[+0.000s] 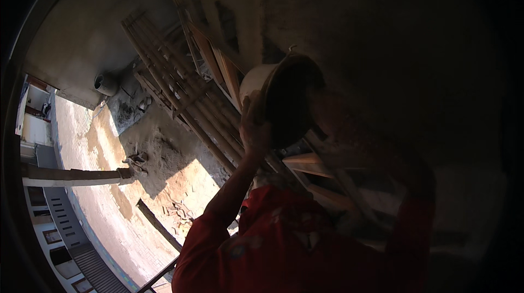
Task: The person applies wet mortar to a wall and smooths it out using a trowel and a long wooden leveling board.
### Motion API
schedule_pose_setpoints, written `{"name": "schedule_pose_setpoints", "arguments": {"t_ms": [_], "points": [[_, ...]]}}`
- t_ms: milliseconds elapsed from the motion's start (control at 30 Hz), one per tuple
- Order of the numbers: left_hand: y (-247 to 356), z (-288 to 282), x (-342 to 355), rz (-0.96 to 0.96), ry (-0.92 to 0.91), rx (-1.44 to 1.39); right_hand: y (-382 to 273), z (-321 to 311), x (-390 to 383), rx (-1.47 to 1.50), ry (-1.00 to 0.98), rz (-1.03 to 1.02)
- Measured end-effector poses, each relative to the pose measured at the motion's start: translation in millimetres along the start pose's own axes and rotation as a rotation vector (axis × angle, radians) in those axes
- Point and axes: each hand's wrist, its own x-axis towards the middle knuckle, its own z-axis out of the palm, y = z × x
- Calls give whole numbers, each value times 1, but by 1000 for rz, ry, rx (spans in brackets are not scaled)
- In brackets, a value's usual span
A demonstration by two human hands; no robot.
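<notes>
My left hand grips the near left side of a round bucket, pale outside and dark inside, raised in front of a shadowed plaster wall. The bucket is tipped, so its mouth faces right. My right hand reaches to the bucket's mouth from the right; it is dim, and its fingers and anything in them are hidden in shadow. My red-sleeved arms come up from the lower edge.
Bamboo poles and wooden boards lie behind the bucket. At left are another bucket, a concrete post, rubble and sunlit paving. A dark beam slants across the lower left, with a building beyond.
</notes>
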Motion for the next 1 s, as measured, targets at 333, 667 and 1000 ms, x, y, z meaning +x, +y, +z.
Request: {"name": "schedule_pose_setpoints", "arguments": {"t_ms": [333, 667, 1000], "points": [[-6, 16, -13, 61, 111, -108, -3, -24, -11, 463, -553, -101], [3, 25, -13, 102, 169, -213, 19, 13, -26, 300, -415, 30], [-6, 28, -13, 170, 59, -346, 41, 13, -19, 316, 97, 167]]}}
